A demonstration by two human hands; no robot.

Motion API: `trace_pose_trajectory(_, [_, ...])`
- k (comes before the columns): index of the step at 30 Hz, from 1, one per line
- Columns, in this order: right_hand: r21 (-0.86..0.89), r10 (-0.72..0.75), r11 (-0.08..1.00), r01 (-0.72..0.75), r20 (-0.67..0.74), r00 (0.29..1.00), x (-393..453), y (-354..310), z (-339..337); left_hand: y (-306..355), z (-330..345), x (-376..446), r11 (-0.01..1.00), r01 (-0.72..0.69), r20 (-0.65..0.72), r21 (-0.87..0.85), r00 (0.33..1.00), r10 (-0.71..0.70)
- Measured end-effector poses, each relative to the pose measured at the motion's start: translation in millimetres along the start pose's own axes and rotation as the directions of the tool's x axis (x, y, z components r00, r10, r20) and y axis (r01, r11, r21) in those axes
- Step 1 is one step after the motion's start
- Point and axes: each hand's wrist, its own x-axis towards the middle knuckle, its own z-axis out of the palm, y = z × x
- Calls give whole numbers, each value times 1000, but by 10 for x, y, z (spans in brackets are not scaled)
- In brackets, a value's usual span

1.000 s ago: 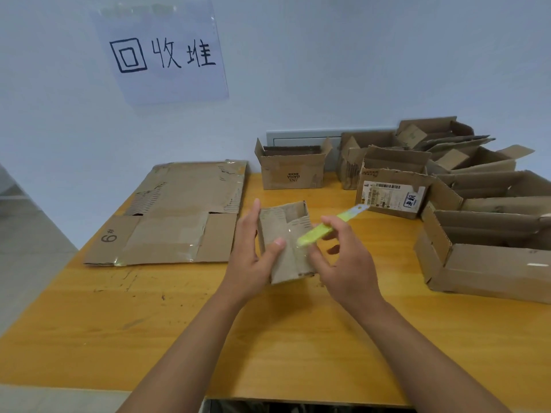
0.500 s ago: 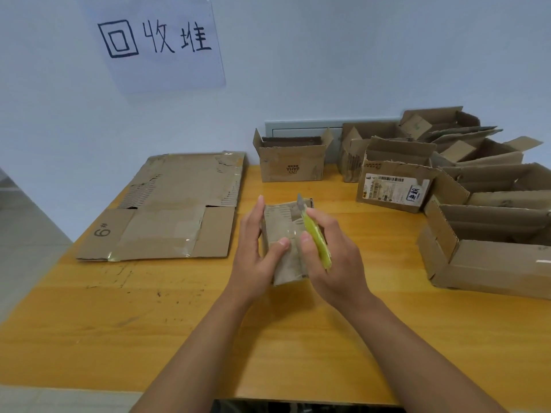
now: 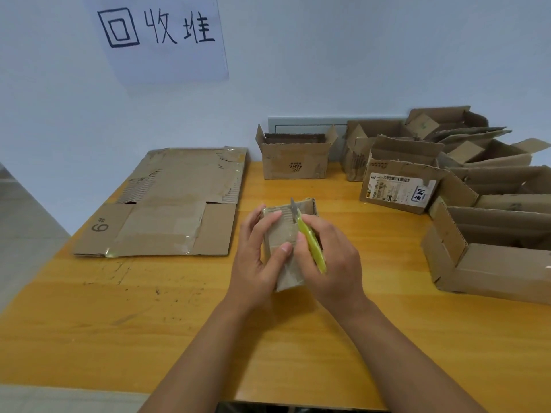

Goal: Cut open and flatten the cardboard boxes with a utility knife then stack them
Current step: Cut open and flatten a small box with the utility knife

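Small box [image 3: 284, 234] | utility knife [image 3: 311, 245] | flattened cardboard [image 3: 167, 204] "6#" | wall sign [image 3: 158, 37] "回收堆"

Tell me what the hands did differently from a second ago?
The right hand swung the yellow utility knife round: its blade pointed off to the right before, and now it points away, lying against the small box near its top edge. The left hand kept holding the small box. The flattened cardboard and the open boxes on the table stayed put.
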Motion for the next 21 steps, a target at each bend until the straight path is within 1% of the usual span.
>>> trace_pose_trajectory(6, [-49, -32, 998, 32, 2, 999, -17, 7, 9, -6, -1, -5, 1000, 8, -1, 5, 1000, -8])
trace_pose_trajectory(11, [-55, -46, 997, 47, 21, 999, -21, 18, 13, 2, -6, -18, 999, -13, 3, 45, 1000, 12])
trace_pose_trajectory(21, [-75, -60, 995, 64, 48, 997, -54, 2, -13, -20, -20, -20, 985, -13, -36, 172, 999, 19])
